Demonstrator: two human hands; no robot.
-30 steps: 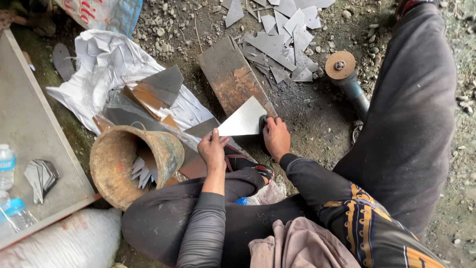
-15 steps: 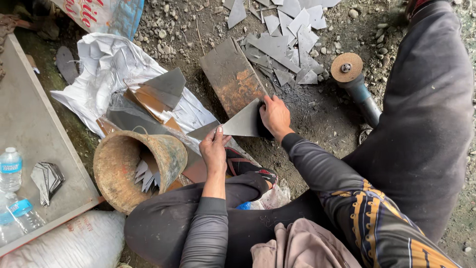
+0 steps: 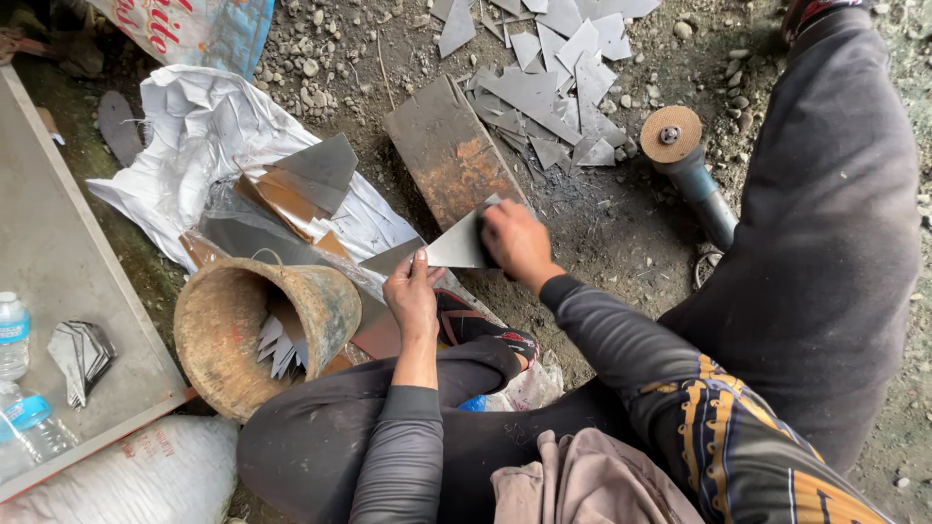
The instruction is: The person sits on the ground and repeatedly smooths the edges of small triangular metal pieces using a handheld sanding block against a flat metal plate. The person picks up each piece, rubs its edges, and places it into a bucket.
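Note:
My right hand (image 3: 515,240) grips a grey triangular metal sheet piece (image 3: 456,245) at its right end. My left hand (image 3: 412,291) pinches the lower left edge of the same piece, just above my sandalled foot (image 3: 481,325). The piece hovers over the near end of a rusty flat metal block (image 3: 449,153) lying on the gravel. Both forearms are in dark long sleeves.
A rusty bucket (image 3: 260,335) holding cut metal pieces lies tipped at the left. An angle grinder (image 3: 685,163) rests on the ground at right. Several cut triangles (image 3: 558,68) are scattered beyond the block. White sacking with sheet offcuts (image 3: 301,184), a board with plastic bottles (image 3: 14,335).
My right hand has slid the triangular piece up and to the right, closer to the rusty block. My left hand has followed along its lower edge.

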